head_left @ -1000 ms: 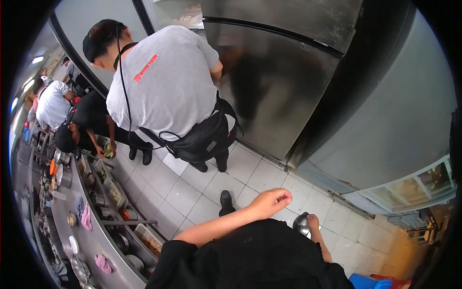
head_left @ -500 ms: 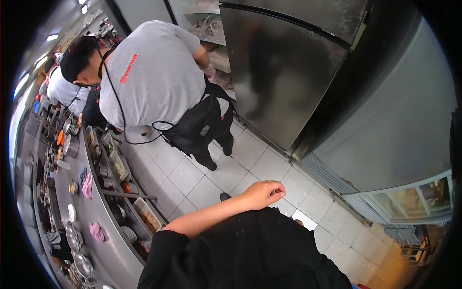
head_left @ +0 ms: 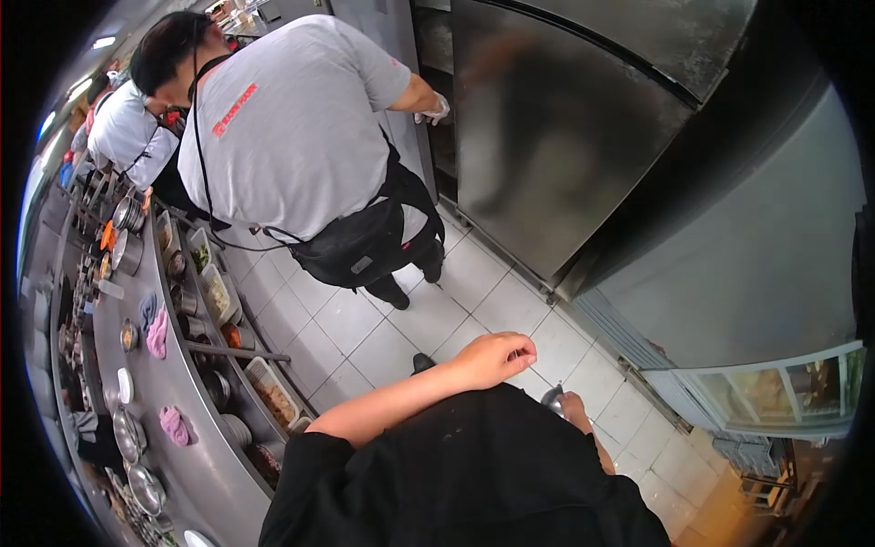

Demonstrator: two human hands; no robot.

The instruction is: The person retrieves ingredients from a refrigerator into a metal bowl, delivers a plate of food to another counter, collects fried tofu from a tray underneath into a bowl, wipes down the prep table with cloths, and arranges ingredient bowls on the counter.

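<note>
Well, from your left, the counter (head_left: 205, 465) bears two metal dishes (head_left: 129, 433), two white dishes (head_left: 125, 386), one of them cut off by the bottom of the view, two pink cloths (head_left: 173, 426) and one blue-grey cloth (head_left: 149, 310). The cloths lie crumpled, probably left there to be within easy reach. Along the counter's aisle side sit several food tubs (head_left: 273, 397); three show their contents fairly well, and the others are too crowded to count. They seem lined up so that someone standing in the aisle can get at them. Beyond, one co-worker in a grey shirt (head_left: 292, 137) stoops, a gloved hand (head_left: 432, 109) near the fridge (head_left: 565, 137). Your left hand (head_left: 497, 358) is raised across your front, fingers loosely curled; nothing shows in it, but I cannot tell whether the fingertips meet the thumb. Lower and just right of it is one metal bowl (head_left: 550, 398), held in your right hand (head_left: 576, 407) with the fingers closed on its near side, part of it hidden by your clothing. You likely hold it low and close because the aisle is narrow. Farthest right stands one glass-fronted cabinet (head_left: 779, 394).
</note>
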